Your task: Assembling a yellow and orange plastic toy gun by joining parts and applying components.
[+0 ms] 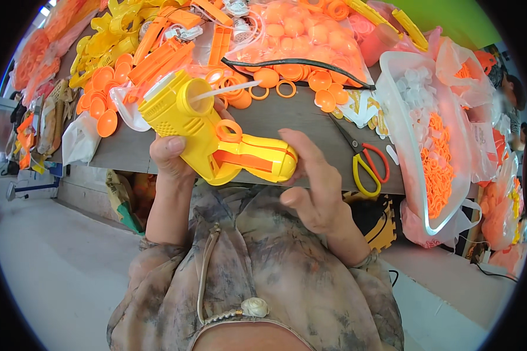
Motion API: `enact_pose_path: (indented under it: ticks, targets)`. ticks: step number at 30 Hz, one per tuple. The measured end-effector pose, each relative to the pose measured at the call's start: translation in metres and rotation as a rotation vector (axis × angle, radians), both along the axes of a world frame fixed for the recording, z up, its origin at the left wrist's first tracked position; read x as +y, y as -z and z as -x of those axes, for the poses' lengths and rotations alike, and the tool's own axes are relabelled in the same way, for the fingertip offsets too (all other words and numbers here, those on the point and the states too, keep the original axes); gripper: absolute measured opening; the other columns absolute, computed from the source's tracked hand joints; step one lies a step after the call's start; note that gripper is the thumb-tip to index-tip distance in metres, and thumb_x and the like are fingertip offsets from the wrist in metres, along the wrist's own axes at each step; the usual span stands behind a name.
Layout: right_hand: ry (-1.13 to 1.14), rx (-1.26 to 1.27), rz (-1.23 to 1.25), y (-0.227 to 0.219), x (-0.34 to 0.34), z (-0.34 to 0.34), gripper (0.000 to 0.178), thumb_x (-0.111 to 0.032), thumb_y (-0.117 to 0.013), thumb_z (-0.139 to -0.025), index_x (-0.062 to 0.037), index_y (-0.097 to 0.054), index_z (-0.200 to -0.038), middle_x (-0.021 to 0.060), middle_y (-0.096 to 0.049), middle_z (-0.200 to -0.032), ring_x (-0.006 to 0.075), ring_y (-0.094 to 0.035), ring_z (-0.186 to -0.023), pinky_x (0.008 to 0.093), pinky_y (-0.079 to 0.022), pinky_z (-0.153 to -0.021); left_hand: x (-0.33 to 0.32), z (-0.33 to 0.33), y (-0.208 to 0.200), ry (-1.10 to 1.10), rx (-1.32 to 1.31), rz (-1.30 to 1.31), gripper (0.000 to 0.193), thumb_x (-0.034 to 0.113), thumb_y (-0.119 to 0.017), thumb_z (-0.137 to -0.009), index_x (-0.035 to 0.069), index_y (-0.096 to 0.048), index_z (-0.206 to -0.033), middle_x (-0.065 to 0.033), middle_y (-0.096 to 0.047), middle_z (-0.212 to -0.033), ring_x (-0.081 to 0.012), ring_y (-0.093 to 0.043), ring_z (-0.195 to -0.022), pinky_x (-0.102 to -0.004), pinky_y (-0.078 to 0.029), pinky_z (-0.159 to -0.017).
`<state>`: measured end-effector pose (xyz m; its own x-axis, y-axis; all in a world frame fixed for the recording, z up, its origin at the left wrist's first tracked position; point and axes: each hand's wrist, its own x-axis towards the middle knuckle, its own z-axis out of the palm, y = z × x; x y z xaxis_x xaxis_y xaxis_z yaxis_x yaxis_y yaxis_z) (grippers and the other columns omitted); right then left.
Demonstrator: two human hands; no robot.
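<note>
Before us, a left hand (171, 153) clasps a yellow toy (196, 131), seemingly near complete, beside a right hand (317, 190) with fingers loosely spread, orange cups (106, 124) left of both apparently unused.

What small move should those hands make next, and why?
Perhaps bring the right thumb in against the grip's rounded end: the right hand is right beside it, with thumb and index finger spread apart, while the left hand already holds the body of the yellow toy gun.
</note>
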<state>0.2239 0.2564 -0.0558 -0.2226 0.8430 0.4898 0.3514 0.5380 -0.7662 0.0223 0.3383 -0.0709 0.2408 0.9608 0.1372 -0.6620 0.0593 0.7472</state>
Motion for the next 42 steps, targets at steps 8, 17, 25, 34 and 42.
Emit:
enact_pose_path:
  ticks: [8,17,25,34,42]
  targets:
    - [0.1,0.188,0.067,0.007,-0.009,0.008,0.072,-0.043,-0.065,-0.084,0.0039,-0.036,-0.131,0.0127,-0.056,-0.098,0.0165,-0.058,-0.074,0.0264,-0.049,-0.065,-0.003,0.0,-0.002,-0.076,0.053,-0.016,0.077,0.042,-0.068,-0.056,0.002,-0.046,-0.119,-0.0143,-0.056,-0.094,-0.0275,-0.06,-0.077,-0.0372,-0.054,-0.069]
    - [-0.052,0.213,-0.032,0.007,-0.007,0.002,0.05,-0.027,-0.062,-0.086,0.0059,-0.044,-0.119,0.0164,-0.057,-0.091,0.0259,-0.057,-0.066,0.0313,-0.047,-0.058,-0.019,0.006,-0.009,0.109,-0.035,-0.231,0.092,0.031,-0.077,-0.052,0.002,-0.034,-0.128,-0.0135,-0.052,-0.096,-0.0318,-0.062,-0.081,-0.0441,-0.053,-0.073]
    - [-0.138,0.067,-0.317,0.011,-0.01,0.012,0.058,-0.032,-0.066,-0.083,0.0086,-0.041,-0.117,0.018,-0.058,-0.083,0.0274,-0.056,-0.054,0.0332,-0.043,-0.044,-0.002,0.007,-0.005,0.251,-0.252,-0.383,0.087,0.028,-0.077,-0.052,-0.002,-0.035,-0.123,-0.0206,-0.055,-0.096,-0.0355,-0.063,-0.081,-0.0423,-0.056,-0.066]
    - [-0.194,0.341,-0.044,0.015,0.007,0.0,0.053,-0.039,-0.058,-0.087,0.0034,-0.045,-0.116,0.0181,-0.057,-0.097,0.0286,-0.059,-0.076,0.0353,-0.048,-0.064,-0.03,0.005,-0.012,0.144,-0.141,-0.126,0.088,0.025,-0.075,-0.053,-0.002,-0.034,-0.127,-0.0232,-0.055,-0.103,-0.0373,-0.061,-0.09,-0.0456,-0.053,-0.076]
    - [-0.009,-0.002,-0.09,-0.001,-0.012,0.028,0.059,-0.046,-0.051,-0.089,0.0079,-0.047,-0.113,0.0194,-0.057,-0.096,0.0275,-0.059,-0.073,0.0329,-0.047,-0.065,-0.017,0.007,0.0,0.253,-0.281,0.133,0.075,0.041,-0.068,-0.059,-0.002,-0.046,-0.116,-0.0172,-0.055,-0.092,-0.0273,-0.061,-0.076,-0.0385,-0.055,-0.065]
